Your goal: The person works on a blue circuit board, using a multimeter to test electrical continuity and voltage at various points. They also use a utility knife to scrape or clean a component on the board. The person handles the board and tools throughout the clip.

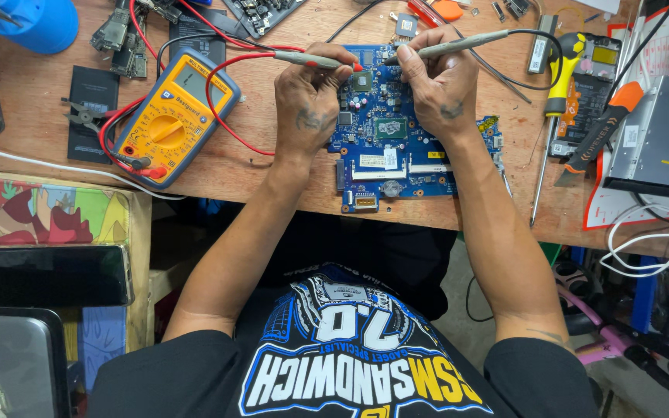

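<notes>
While hands probe, multimeter (pixel 170 116) left, screwdriver (pixel 553 101) right

Both hands — left (pixel 309 101), right (pixel 441 81) — press grey probes onto a blue circuit board (pixel 396 155).

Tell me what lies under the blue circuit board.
The blue circuit board lies flat on the wooden bench, its near edge by the bench's front edge. The left hand and right hand cover its upper part; anything beneath the board is hidden.

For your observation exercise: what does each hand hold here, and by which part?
Left hand holds the red-tipped probe by its grey shaft; right hand holds the other probe likewise.
</notes>
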